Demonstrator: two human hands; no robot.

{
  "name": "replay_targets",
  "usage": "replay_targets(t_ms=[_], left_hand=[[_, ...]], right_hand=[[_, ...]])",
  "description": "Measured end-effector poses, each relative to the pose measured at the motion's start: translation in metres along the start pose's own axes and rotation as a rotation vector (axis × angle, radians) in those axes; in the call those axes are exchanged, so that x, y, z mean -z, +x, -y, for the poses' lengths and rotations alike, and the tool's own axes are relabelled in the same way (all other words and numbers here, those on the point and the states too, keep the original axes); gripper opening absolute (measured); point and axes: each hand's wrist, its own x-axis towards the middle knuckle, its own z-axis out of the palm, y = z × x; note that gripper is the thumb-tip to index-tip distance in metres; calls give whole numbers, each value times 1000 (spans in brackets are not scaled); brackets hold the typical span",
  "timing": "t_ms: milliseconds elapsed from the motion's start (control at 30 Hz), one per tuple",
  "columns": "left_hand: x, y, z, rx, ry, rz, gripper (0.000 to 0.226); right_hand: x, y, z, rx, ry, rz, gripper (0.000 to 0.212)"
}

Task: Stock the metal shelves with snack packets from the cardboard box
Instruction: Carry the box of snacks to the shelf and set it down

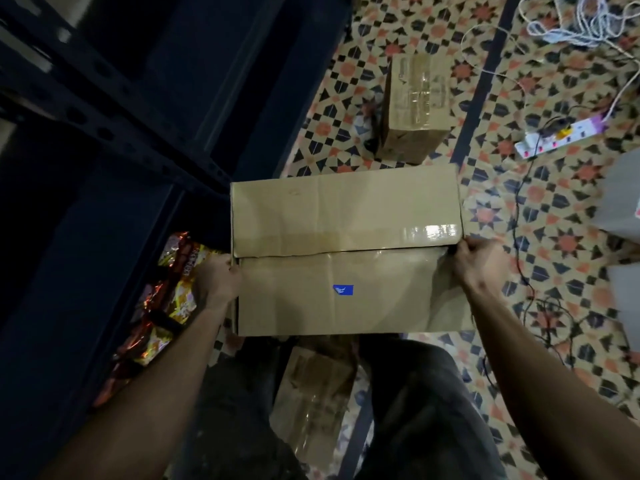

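Note:
A large closed cardboard box (346,251) with a small blue sticker on top is held in front of me above the patterned floor. My left hand (216,277) grips its left side and my right hand (476,263) grips its right side near the flap seam. Shiny red and yellow snack packets (162,306) lie on a low level of the dark metal shelves (114,112) at the left. What is inside the box is hidden.
A smaller taped cardboard box (414,105) stands on the floor beyond. Another box (311,393) lies between my legs. A white power strip (557,136) and cables (519,237) trail at the right. A grey object (623,195) sits at the right edge.

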Motion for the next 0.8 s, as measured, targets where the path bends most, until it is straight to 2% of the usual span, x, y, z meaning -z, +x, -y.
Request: replay_targets(t_ms=[133, 533, 800], left_hand=[[-40, 38, 3, -38, 26, -26, 19], [-105, 122, 25, -126, -37, -92, 19], [-122, 151, 26, -237, -85, -256, 19]], right_hand=[[-35, 29, -1, 34, -71, -73, 26], [-121, 62, -3, -6, 63, -239, 27], [-176, 85, -21, 40, 72, -431, 26]])
